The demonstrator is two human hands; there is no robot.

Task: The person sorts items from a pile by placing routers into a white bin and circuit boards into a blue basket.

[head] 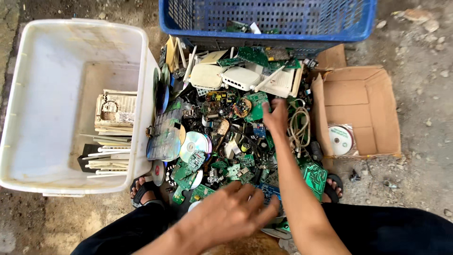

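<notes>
Green circuit boards (257, 105) heaped on the dirt floor (420, 56) lie under the right hand (276, 116), fingers loosely curled on the pile's far side, while the nearer left hand (231, 212) hovers spread and empty.

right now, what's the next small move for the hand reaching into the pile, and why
Probably close the right hand on the green circuit board under its fingertips and lift it. The hand is stretched far into the pile, fingers on that board's edge, grasping nothing yet. The left hand hovers open near the body, also empty.
</notes>
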